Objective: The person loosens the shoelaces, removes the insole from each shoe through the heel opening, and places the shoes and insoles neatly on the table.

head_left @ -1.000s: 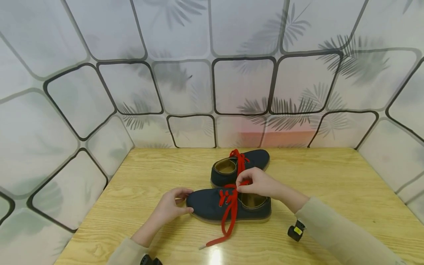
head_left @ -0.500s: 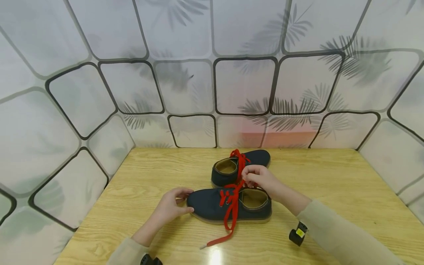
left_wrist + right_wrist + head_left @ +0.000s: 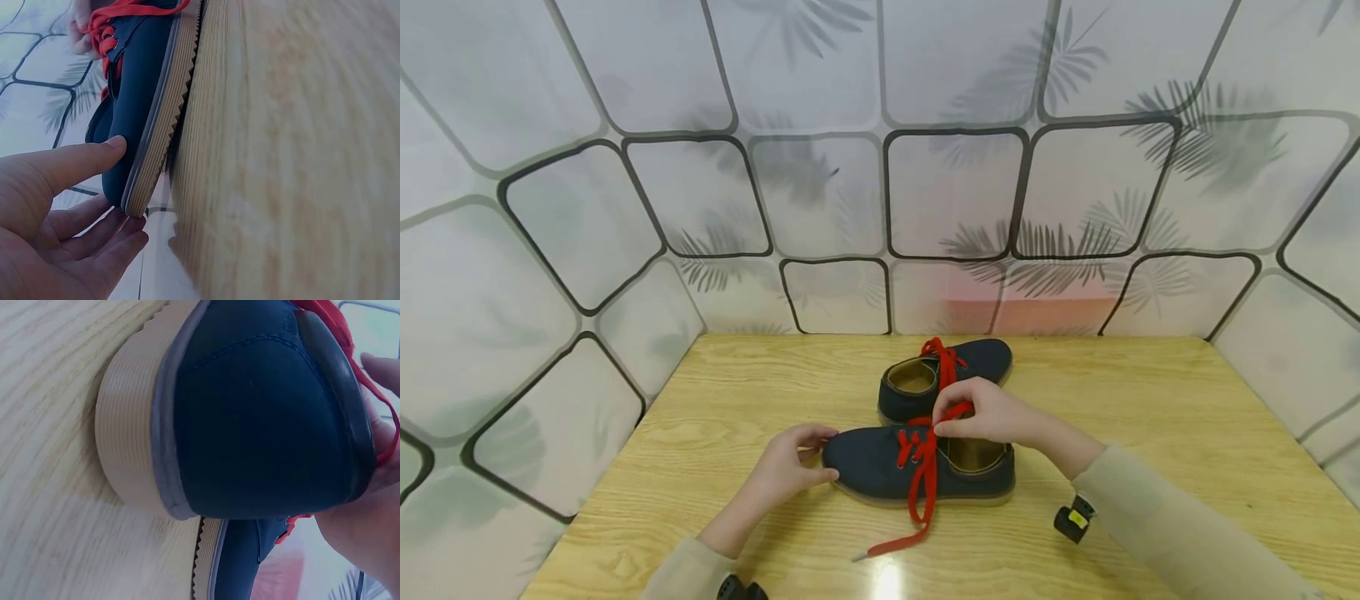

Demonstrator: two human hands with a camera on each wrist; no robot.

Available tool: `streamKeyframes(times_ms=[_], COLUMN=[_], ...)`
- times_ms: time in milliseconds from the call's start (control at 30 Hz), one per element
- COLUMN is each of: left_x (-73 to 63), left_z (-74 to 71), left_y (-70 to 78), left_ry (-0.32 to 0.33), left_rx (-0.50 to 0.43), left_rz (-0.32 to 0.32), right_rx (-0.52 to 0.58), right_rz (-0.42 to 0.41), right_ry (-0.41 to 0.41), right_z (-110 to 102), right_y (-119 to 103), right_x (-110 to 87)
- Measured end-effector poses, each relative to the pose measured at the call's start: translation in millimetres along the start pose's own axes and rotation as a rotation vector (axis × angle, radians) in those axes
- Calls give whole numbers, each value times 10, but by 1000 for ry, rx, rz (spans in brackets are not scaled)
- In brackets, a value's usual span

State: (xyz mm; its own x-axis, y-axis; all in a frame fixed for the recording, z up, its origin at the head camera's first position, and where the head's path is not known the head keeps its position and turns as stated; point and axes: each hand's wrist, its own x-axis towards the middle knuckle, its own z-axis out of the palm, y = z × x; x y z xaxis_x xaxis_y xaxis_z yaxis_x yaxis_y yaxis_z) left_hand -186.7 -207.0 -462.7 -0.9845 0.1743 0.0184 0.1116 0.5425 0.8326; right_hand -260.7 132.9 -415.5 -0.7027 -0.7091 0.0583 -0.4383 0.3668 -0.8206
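Observation:
A dark navy shoe (image 3: 865,462) lies sideways near the middle of the table, toe to the left. My left hand (image 3: 788,467) grips its toe, the thumb on the near side and the fingers around the tip; the left wrist view shows the thumb pressing the navy upper (image 3: 140,94). Over the shoe's opening, my right hand (image 3: 981,414) pinches a red shoelace (image 3: 928,475) between thumb and fingertips. One loose lace end hangs over the near side onto the table. In the right wrist view, the shoe's heel (image 3: 262,425) fills the middle and partly hides the hand.
A second navy shoe (image 3: 988,358) with red laces stands just behind the first, its toe pointing right. The wooden table (image 3: 760,375) meets a patterned curtain (image 3: 827,200) at the back and sides. Each wrist carries a small black camera (image 3: 1072,521).
My right hand drew the lace up and to the right, then came back left and down near the lacing. The left hand and both shoes have stayed put.

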Motion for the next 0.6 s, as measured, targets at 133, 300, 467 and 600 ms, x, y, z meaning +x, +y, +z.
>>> streamKeyframes(times_ms=[133,300,467,600], left_x=[3,8,21,29], left_z=[0,-3,-6,-9], left_y=[-10,-11,-25,-34], left_ry=[1,4,4,2], left_rx=[6,11,10,8], left_rz=[2,0,-2,3], right_rx=[-40,-3,134,254], right_rz=[3,73,147,173], right_ry=[8,36,93,160], right_z=[27,46,68,67], right_y=[-7,-16,9,53], right_x=[10,-3,-19,-17])
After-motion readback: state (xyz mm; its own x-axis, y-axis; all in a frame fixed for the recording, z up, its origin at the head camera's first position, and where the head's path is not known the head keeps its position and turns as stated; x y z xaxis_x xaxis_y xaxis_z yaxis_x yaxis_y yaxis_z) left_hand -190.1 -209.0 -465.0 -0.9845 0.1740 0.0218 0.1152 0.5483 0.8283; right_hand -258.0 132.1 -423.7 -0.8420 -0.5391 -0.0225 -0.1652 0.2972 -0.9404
